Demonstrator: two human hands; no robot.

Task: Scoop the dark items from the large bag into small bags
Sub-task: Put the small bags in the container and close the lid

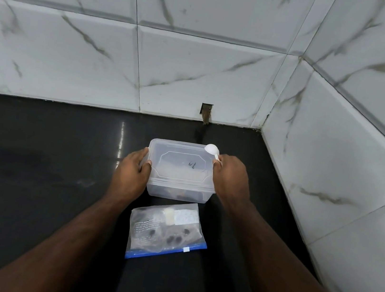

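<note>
A clear plastic box (177, 188) with its lid on stands on the black counter, and dark items show dimly through its front wall. My left hand (133, 169) grips the box's left side. My right hand (230, 176) rests against the box's right side and pinches the handle of a small white scoop (212, 149), whose bowl sticks up over the box's far right corner. In front of the box lies a clear zip bag (163, 231) with a blue seal strip, flat on the counter, with several dark items inside.
The black counter (45, 173) runs up to white marble-look wall tiles behind and on the right, forming a corner (262, 129). A small dark hole (206, 113) sits in the back wall just above the counter.
</note>
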